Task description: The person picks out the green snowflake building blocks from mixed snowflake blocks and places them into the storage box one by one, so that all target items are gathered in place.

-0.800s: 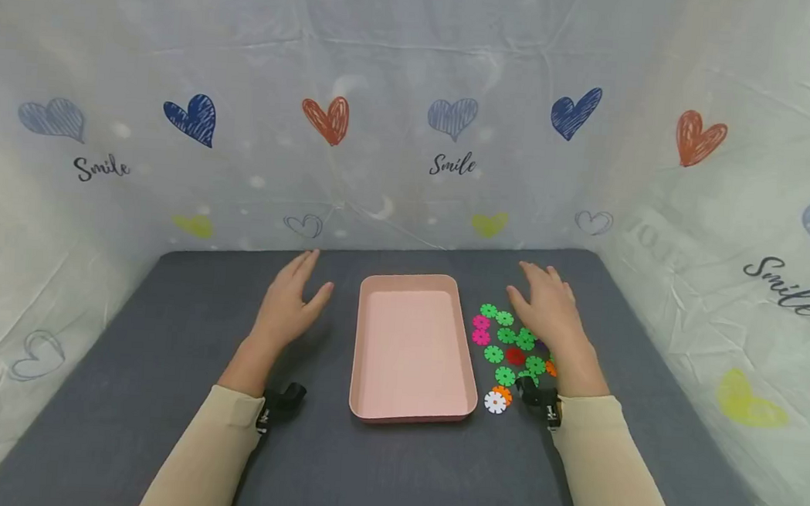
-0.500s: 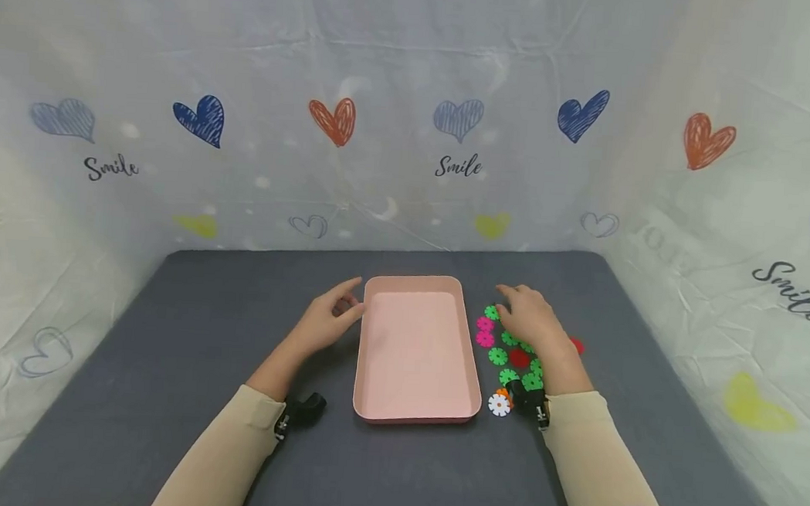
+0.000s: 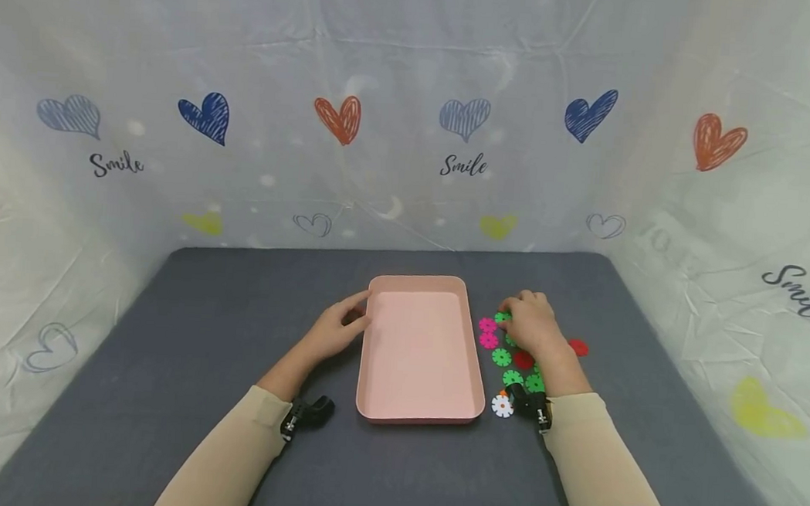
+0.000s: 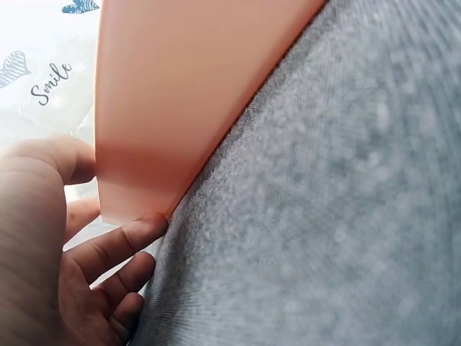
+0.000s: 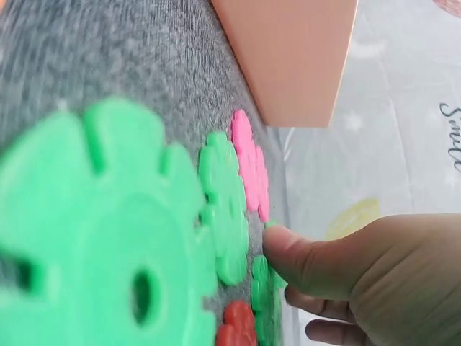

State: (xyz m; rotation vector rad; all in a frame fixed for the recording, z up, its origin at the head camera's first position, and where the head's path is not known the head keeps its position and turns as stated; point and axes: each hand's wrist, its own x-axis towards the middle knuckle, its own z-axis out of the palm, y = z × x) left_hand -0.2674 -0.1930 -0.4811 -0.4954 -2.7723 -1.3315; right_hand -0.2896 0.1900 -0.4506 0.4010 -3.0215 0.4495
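My left hand (image 3: 329,332) is at the left side of the shallow pink tray (image 3: 361,382). In the left wrist view its thumb lies at the rim and a bent fingertip meets the base near the far corner. Right of the tray, my right hand (image 3: 531,323) pinches a green notched, flower-shaped disc (image 3: 502,318) between thumb and fingers, low over the cloth. The right wrist view has the thumb hiding most of that disc. Close by lie two pink discs (image 3: 488,340) and several more green discs (image 5: 144,231), one very near the camera.
Red discs (image 3: 578,347) and a white disc (image 3: 502,405) lie around the right forearm, which covers part of the pile. Dark grey cloth (image 3: 391,477) covers the table. A white curtain (image 3: 416,68) with printed hearts hangs behind and at both sides.
The left hand has come right, from beside the tray onto its edge. My right hand has lowered toward the viewer onto the green disc, its fingers closing and shifting the disc slightly right.
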